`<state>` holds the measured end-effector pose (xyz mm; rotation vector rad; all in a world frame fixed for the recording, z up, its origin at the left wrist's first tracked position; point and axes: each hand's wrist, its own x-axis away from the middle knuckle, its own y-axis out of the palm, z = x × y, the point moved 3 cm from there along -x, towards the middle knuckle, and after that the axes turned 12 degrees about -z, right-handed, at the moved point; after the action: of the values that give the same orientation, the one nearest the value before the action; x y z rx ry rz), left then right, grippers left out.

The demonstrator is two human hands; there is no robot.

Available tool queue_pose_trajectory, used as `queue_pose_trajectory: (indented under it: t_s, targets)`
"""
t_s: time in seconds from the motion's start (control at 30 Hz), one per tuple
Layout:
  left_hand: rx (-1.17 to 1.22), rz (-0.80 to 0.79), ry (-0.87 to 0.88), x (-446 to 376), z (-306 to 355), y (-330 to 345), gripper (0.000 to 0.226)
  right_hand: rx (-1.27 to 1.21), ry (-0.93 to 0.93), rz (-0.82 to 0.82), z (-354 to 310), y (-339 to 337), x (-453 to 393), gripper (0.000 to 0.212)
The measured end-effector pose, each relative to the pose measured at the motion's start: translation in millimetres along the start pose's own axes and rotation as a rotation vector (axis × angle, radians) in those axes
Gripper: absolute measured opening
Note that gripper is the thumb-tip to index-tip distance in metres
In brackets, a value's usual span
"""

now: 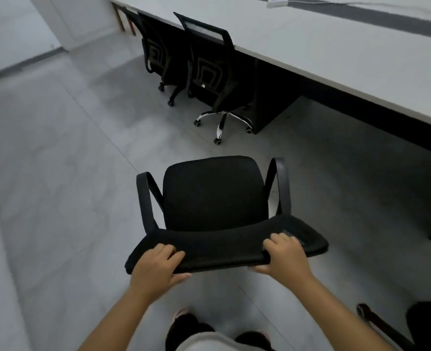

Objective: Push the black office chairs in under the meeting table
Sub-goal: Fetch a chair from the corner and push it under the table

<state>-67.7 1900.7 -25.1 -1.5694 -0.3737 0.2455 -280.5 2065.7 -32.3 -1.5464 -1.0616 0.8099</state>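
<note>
Both hands are gripping the top edge of the black office chair's backrest [224, 252]: left hand [156, 267] and right hand [284, 257], each grip curled over it. The chair is standing on the floor [57, 173], apart from the tabletop [335, 51]. A small label [289, 234] by the right fingers is unreadable.

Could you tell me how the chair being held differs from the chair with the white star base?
The held chair stands out on the open floor, away from the meeting table; the white-base chair sits against the table's edge. The left hand and right hand grip the held chair's backrest top; nobody touches the white-base chair. The held chair's base is hidden; the other's shows. Both are black with armrests.
</note>
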Motion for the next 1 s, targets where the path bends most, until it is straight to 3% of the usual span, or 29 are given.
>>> queue_pose_trajectory:
  t_s: [0.13, 0.5, 0.63, 0.73, 0.9, 1.0]
  targets:
    - [0.020, 0.020, 0.055, 11.7, -39.6, 1.1, 0.075, -0.021, -0.019, 0.087, -37.9, 12.8, 3.6, 0.053]
    - [0.035, 0.210, 0.275, 5.1, -125.9, 7.6, 0.074, 0.046, 0.200, 0.275, -124.8, 42.6, 1.4, 0.055]
    - [0.039, 0.264, 0.358, -3.6, -146.4, 8.5, 0.058, 0.039, 0.281, 0.270, -144.8, 48.1, -4.2, 0.059]
    - [0.034, 0.294, 0.395, -13.9, -158.8, 9.3, 0.053, 0.066, 0.320, 0.265, -151.9, 45.6, -13.3, 0.062]
    - [0.068, 0.315, 0.403, -37.9, -157.9, 5.1, 0.071, 0.049, 0.334, 0.297, -137.8, 42.6, -26.7, 0.068]
    - [0.064, 0.351, 0.415, -57.6, -148.0, 7.2, 0.058, 0.046, 0.366, 0.299, -116.8, 36.3, -35.3, 0.066]
